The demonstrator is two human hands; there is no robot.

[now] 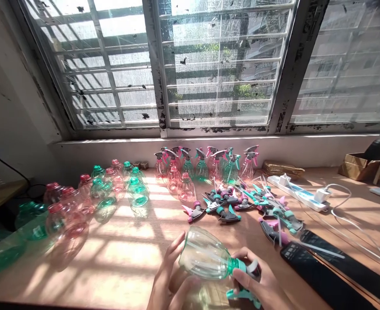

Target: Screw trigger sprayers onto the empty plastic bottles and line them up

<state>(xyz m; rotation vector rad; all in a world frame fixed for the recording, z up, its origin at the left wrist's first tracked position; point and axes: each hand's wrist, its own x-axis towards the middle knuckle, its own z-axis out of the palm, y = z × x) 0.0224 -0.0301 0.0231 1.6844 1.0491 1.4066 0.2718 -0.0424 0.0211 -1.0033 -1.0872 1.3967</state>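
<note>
From my feed, the clear green-tinted spray bottle (204, 254) is lifted off the table and tipped on its side between both hands, with its base toward the upper left and its neck toward the right. The left hand (167, 275) is cupped around the bottle's body, grasping it firmly. The right hand (254, 280) is clenched around the teal trigger head (243, 275) at the bottle's neck (how far the head is seated, I can't tell from here).

Below them is the wooden tabletop (122, 262), and its near edge runs along the bottom of the frame, just under the hands. There's open wood to the left of the hands, up to the headless pink and green bottles (97, 189). Room is tighter on the right, where a pink-and-grey trigger head (273, 230) and two black phones (319, 275) sit near the right hand.

Farther ahead lie loose trigger heads (228, 206), with assembled spray bottles (202, 165) lined up along the wall beneath the window (222, 64). To the right are a white power strip (293, 191) and a cardboard box (359, 168). The marks on the nearer phone are too small to read.
</note>
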